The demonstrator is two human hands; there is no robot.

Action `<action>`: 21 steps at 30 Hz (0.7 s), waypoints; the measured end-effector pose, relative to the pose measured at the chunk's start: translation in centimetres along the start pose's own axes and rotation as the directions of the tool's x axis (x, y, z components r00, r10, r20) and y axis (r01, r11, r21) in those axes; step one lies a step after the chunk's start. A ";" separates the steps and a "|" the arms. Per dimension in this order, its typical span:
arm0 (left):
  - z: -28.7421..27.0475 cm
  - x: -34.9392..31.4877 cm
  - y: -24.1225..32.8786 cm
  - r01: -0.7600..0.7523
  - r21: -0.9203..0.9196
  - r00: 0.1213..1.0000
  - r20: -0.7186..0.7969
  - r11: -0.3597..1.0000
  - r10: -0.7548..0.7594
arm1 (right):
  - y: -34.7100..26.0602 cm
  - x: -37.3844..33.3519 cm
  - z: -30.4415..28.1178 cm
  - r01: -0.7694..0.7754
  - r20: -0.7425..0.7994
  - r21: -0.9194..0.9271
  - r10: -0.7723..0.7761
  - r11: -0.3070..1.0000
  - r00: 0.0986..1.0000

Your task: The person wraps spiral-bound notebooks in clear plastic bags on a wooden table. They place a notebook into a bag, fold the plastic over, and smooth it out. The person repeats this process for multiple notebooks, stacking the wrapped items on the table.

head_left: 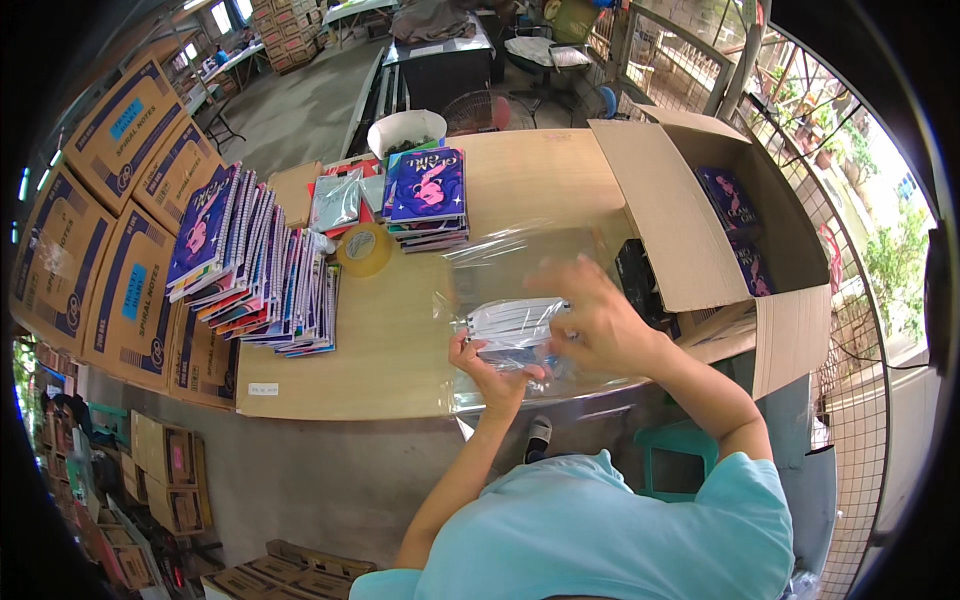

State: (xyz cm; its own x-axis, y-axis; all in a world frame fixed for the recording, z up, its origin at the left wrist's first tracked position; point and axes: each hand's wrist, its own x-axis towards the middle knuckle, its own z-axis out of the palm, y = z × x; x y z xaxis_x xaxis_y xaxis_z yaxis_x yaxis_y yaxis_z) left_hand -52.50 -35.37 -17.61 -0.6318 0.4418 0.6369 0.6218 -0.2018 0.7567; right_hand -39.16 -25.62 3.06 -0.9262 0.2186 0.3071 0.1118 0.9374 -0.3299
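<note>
White bundle [513, 322], long axis sideways, in curled left fingers [485, 372]; right fingers [588, 290] blurred, grip unclear.

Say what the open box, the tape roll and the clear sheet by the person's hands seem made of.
Open box: matte brown cardboard, probably corrugated; broad, stiff folded flaps suggest it.
Tape roll: probably glossy plastic, given its translucent yellow look.
Clear sheet: thin, shiny plastic film, it seems, as wrinkles, bright reflections and the tabletop showing through suggest.
</note>
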 end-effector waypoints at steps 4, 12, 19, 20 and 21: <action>0.2 0.0 0.5 0.024 0.026 1.000 -0.018 0.999 -0.024 | 1.2 2.3 2.1 -0.056 0.129 -0.513 0.142 0.856 0.981; -0.3 0.3 0.5 -0.014 0.000 1.000 0.025 1.000 0.014 | 1.7 3.3 0.5 0.201 0.188 -0.260 -0.155 0.944 0.970; -4.4 2.7 2.0 -0.268 0.267 0.902 0.408 0.926 0.144 | 1.6 2.7 -1.7 0.242 0.438 -0.284 -0.099 0.928 0.894; -5.2 3.4 2.2 -0.317 0.293 0.861 0.487 0.902 0.145 | 1.9 2.8 -1.8 0.234 0.476 -0.307 -0.064 0.922 0.877; -6.1 4.1 2.3 -0.369 0.312 0.813 0.565 0.876 0.141 | 2.4 3.0 -1.9 0.225 0.511 -0.330 -0.027 0.917 0.859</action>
State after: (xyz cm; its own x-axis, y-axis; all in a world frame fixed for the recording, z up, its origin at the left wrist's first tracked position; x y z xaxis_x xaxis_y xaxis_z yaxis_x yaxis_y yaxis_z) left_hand -56.49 -39.34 -12.34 -0.1641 0.8246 0.5414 0.9219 -0.0671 0.3816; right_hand -41.00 -22.21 4.87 -0.9829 0.0237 -0.1828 0.0126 0.9980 0.0618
